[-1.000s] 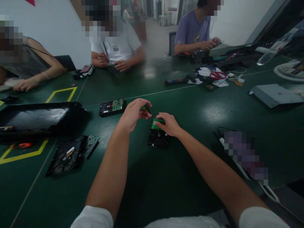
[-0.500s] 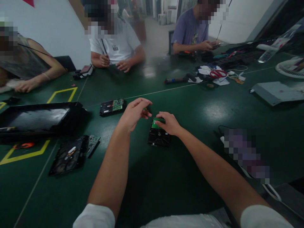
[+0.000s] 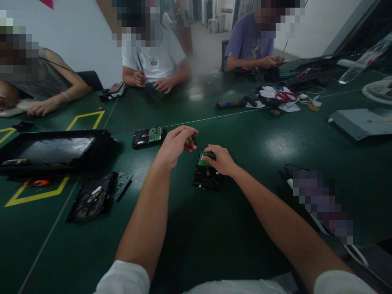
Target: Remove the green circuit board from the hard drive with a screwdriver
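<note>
A black hard drive [image 3: 206, 178] with a green circuit board at its far end lies on the dark green table [image 3: 214, 237] in front of me. My right hand [image 3: 221, 160] rests on that far end, fingers curled over the green board. My left hand [image 3: 177, 143] hovers just left of the drive, fingers pinched on a small tool with a yellow and black handle [image 3: 191, 140], mostly hidden by the fingers.
A second hard drive [image 3: 149, 136] lies beyond my left hand. An opened drive [image 3: 92, 200] and a black tray [image 3: 52, 151] sit at the left. Red scissors [image 3: 285, 97], a grey box [image 3: 361, 122] and cables lie at the right. Three other people sit across the table.
The view has shifted slightly; my hands stay in nearly the same pose on the drive and the small tool.
</note>
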